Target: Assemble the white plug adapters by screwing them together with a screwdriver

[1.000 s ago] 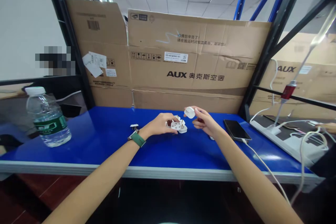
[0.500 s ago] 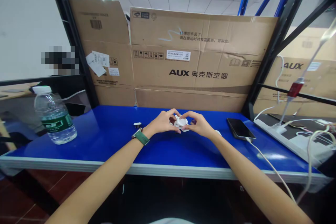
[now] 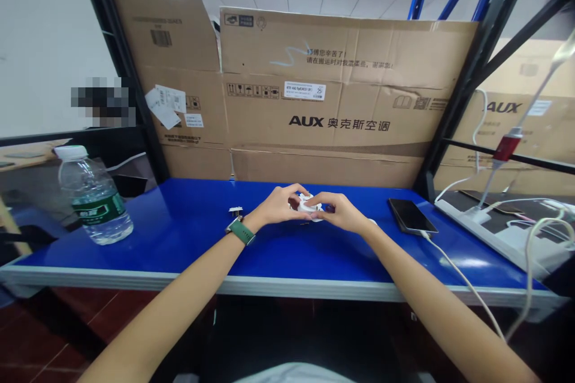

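Note:
Between my two hands, just above the blue tabletop, is a small white plastic part (image 3: 308, 203) of uneven outline; its exact kind does not show. My left hand (image 3: 279, 206) is closed on its left side, thumb and fingers curved around it. From the right, my right hand (image 3: 341, 212) pinches the same part, with fingers lying over its front and top. The fingers hide much of it. A small white piece with dark pins (image 3: 235, 210) rests on the table left of my left wrist. Another white piece (image 3: 372, 221) peeks out behind my right wrist.
A water bottle (image 3: 93, 196) stands at the left of the blue table (image 3: 188, 245). To the right lies a black phone (image 3: 412, 216) with a white cable (image 3: 462, 278) plugged in. Beyond it is a white power strip (image 3: 483, 233). A cardboard panel (image 3: 269, 131) closes off the back.
My right fingers have shifted over the front of the white part, covering more of it. The part appears turned between my hands. The camera view has moved slightly.

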`<state>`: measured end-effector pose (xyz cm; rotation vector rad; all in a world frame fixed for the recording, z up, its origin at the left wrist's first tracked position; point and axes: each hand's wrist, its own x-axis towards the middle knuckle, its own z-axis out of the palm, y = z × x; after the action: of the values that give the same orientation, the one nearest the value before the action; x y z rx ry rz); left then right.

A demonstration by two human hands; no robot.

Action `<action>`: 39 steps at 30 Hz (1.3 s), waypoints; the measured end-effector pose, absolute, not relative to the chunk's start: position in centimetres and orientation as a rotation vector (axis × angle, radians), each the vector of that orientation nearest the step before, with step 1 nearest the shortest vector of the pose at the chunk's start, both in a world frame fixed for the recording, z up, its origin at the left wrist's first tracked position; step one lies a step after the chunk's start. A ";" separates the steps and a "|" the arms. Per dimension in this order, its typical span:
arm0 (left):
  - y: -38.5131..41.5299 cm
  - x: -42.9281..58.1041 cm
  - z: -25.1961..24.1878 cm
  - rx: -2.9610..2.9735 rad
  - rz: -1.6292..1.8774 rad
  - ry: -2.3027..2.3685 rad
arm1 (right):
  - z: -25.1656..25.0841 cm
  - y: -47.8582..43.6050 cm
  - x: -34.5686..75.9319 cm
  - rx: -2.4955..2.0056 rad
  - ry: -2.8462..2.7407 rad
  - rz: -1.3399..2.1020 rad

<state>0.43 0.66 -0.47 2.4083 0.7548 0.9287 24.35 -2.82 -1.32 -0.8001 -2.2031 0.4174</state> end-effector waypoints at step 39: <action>-0.7 -0.2 0.9 2.790 0.880 1.028 | -0.1 -4.6 23.9 -0.991 -1.627 1.659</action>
<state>-0.21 -0.68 0.90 2.7904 1.0280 0.8800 23.87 -4.60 -0.07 -0.9915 -1.6271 1.6590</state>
